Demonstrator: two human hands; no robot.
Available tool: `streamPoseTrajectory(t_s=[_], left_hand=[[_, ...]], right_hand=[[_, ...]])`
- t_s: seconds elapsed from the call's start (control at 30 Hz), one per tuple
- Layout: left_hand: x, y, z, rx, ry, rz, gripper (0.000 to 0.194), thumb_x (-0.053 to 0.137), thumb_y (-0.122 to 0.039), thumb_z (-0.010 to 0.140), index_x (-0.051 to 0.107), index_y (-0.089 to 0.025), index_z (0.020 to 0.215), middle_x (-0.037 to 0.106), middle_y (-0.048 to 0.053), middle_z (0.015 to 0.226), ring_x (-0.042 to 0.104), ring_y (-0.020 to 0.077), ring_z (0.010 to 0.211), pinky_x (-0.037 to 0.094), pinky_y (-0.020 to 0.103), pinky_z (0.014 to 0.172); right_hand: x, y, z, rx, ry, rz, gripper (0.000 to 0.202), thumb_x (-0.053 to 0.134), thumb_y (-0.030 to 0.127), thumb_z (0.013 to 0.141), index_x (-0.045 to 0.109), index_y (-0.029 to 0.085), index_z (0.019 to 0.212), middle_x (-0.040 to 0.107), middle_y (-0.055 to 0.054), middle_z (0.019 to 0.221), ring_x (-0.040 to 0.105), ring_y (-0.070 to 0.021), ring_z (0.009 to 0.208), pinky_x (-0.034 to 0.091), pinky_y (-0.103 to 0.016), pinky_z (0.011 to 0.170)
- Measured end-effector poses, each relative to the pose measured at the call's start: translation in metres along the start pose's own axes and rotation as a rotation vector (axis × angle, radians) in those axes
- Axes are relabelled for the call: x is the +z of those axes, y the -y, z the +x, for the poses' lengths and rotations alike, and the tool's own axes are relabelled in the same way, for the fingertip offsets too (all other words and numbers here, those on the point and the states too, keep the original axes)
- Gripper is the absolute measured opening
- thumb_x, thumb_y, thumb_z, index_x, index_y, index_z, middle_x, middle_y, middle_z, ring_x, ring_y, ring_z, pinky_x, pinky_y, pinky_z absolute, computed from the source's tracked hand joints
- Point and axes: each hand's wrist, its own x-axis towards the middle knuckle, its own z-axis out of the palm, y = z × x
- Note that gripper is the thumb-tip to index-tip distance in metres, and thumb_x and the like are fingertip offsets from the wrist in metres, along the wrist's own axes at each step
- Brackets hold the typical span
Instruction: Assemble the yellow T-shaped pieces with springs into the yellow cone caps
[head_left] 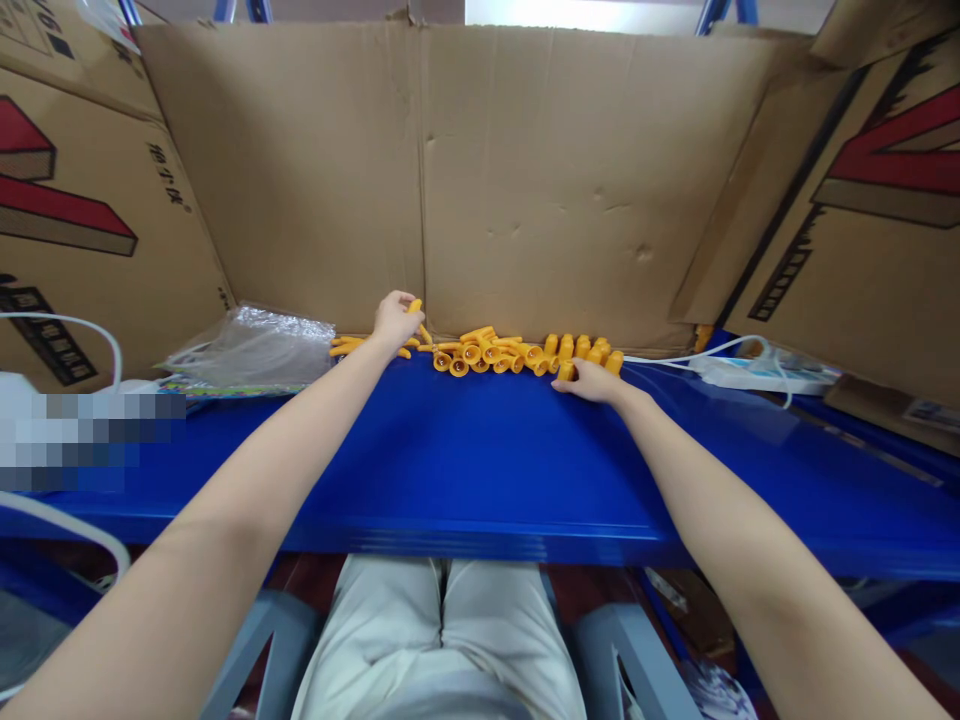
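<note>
Single head-worn view, facing forward and down. Lap (pixel 375 640) near, at bottom edge; surface (pixel 465 450) across middle; cardboard (pixel 525 180) behind, upper frame. Left hand (pixel 394 320) and right hand (pixel 594 382) farther off than the lap.

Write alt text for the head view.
A person's left hand holds a slender yellow piece while the right hand grasps a short yellow cylinder, beside clustered yellow parts on a blue table. Cardboard stands behind.
</note>
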Motion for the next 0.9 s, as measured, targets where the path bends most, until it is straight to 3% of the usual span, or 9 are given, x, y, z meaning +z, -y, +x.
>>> streamPoseTrajectory(t_s=[0.1,0.23,0.4,0.57,0.7,0.9], left_hand=[[-0.002,-0.012,-0.015,-0.029,0.003,-0.142,0.044,0.054,-0.006,0.081,0.051,-0.013,0.125,0.067,0.009,0.096,0.066,0.0132,0.063,0.054,0.025,0.059],[-0.003,-0.019,-0.031,-0.042,0.109,-0.295,0.041,0.052,-0.005,0.086,0.054,-0.014,0.126,0.067,0.007,0.094,0.066,0.0097,0.060,0.056,0.025,0.063],[-0.001,-0.007,-0.046,-0.028,0.240,-0.407,0.044,0.053,-0.006,0.088,0.054,-0.015,0.131,0.068,0.007,0.098,0.070,0.0114,0.071,0.059,0.029,0.075],[0.001,0.010,-0.055,-0.109,0.270,-0.330,0.030,0.045,-0.007,0.091,0.066,-0.007,0.113,0.070,0.006,0.082,0.068,0.0109,0.067,0.059,0.028,0.078],[0.002,0.016,-0.060,-0.151,0.283,-0.375,0.033,0.042,-0.004,0.091,0.062,-0.003,0.118,0.070,0.007,0.079,0.069,0.0114,0.068,0.059,0.029,0.081],[0.007,0.022,-0.065,-0.164,0.386,-0.455,0.035,0.042,-0.006,0.092,0.062,-0.006,0.121,0.072,0.012,0.087,0.071,0.0155,0.078,0.059,0.032,0.084]], right_hand=[[0.000,0.000,0.000,-0.003,0.013,0.003,0.032,0.065,0.042,0.079,0.061,0.018,0.101,0.068,-0.013,0.100,0.065,-0.0320,0.094,0.049,-0.043,0.086],[0.002,-0.001,0.004,-0.014,0.003,-0.031,0.035,0.066,0.042,0.078,0.061,0.017,0.102,0.068,-0.016,0.099,0.065,-0.0354,0.095,0.049,-0.047,0.085],[-0.002,0.004,0.007,-0.056,-0.044,-0.143,0.030,0.070,0.038,0.075,0.063,0.017,0.096,0.068,-0.016,0.089,0.066,-0.0373,0.091,0.051,-0.047,0.080],[-0.011,0.024,-0.001,-0.047,-0.089,-0.157,0.029,0.075,0.030,0.072,0.065,0.017,0.096,0.069,-0.016,0.095,0.066,-0.0363,0.095,0.050,-0.045,0.083],[-0.008,0.048,-0.009,-0.193,-0.142,-0.149,0.026,0.071,0.029,0.078,0.067,0.022,0.103,0.070,-0.012,0.105,0.065,-0.0344,0.101,0.048,-0.045,0.088],[0.005,0.082,-0.021,-0.549,-0.196,-0.112,0.030,0.066,0.025,0.084,0.067,0.020,0.114,0.067,-0.011,0.120,0.061,-0.0277,0.114,0.045,-0.041,0.097]])
